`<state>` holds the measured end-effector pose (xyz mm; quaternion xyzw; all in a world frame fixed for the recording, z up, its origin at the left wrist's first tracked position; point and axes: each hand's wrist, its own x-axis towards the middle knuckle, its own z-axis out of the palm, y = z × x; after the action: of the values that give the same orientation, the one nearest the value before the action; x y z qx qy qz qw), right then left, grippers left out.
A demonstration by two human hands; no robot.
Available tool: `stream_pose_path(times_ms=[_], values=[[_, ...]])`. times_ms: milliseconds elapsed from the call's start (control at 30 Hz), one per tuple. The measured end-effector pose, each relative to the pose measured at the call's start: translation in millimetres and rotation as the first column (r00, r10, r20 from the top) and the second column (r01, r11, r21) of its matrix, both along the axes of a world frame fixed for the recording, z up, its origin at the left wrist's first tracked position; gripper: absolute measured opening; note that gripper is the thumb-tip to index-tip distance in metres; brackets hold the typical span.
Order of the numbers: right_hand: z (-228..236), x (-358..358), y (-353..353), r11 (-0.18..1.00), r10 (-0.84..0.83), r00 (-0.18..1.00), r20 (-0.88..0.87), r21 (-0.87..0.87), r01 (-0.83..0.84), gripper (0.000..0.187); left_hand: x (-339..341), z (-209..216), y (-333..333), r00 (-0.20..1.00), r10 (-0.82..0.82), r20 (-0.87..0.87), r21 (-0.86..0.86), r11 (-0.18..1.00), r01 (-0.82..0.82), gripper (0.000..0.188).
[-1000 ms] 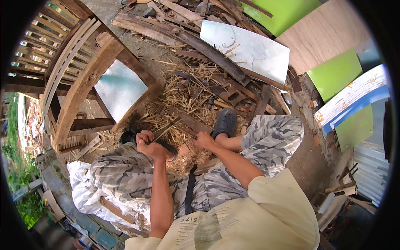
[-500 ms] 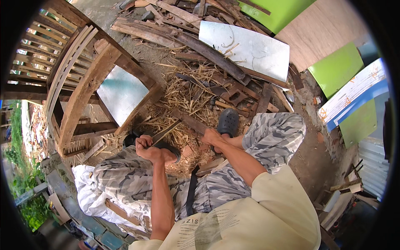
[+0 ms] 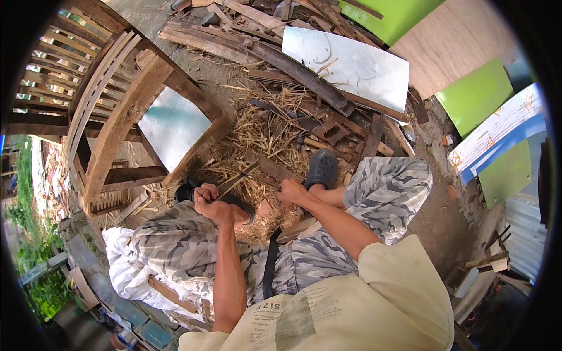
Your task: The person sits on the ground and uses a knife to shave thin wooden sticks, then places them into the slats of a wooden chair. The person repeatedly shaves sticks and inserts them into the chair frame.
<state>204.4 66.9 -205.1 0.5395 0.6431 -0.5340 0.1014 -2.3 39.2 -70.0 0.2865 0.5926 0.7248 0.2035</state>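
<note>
My left hand (image 3: 212,202) is closed in front of my left shin, around a thin, dark, narrow strip (image 3: 240,176). The strip slants up and to the right, its far end over the straw-like shavings. To the right, beside my right foot, my right hand (image 3: 293,193) is closed too. A slim piece seems to reach left from its fingers, but its kind is unclear. Just beyond that hand is a flat brown length (image 3: 278,169), wood or blade; whether the fingers touch it is hidden.
Pale shavings (image 3: 263,131) cover the ground between my feet and beyond. A slatted wooden frame (image 3: 123,126) with a light panel stands at left. Scrap boards (image 3: 304,79) and a whitish sheet (image 3: 351,67) lie ahead. Green panels (image 3: 474,102) are at right. I wear a dark clog (image 3: 321,168).
My right hand has drawn slightly left and nearer to me, and the flat brown length now shows beyond its fingers. My left hand still grips the strip, nearly in place.
</note>
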Motion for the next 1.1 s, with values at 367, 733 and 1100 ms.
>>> stream_pose_path(times_ms=[367, 733, 1100], values=[[64, -32, -11, 0.985, 0.091, 0.995, -0.047, 0.152, -0.083, 0.038, -28, 0, -5, 0.971, 0.218, 0.101, -0.036, 0.976, -0.216, 0.023], [64, -38, -25, 0.966, 0.05, 0.997, -0.052, 0.258, -0.035, 0.034, -37, -6, -6, 0.949, 0.3, 0.098, -0.031, 0.954, -0.298, 0.026], [23, -17, -21, 0.989, -0.007, 0.999, -0.039, 0.149, 0.012, 0.034, -20, -2, -4, 0.99, 0.137, 0.033, -0.023, 0.99, -0.136, 0.023]])
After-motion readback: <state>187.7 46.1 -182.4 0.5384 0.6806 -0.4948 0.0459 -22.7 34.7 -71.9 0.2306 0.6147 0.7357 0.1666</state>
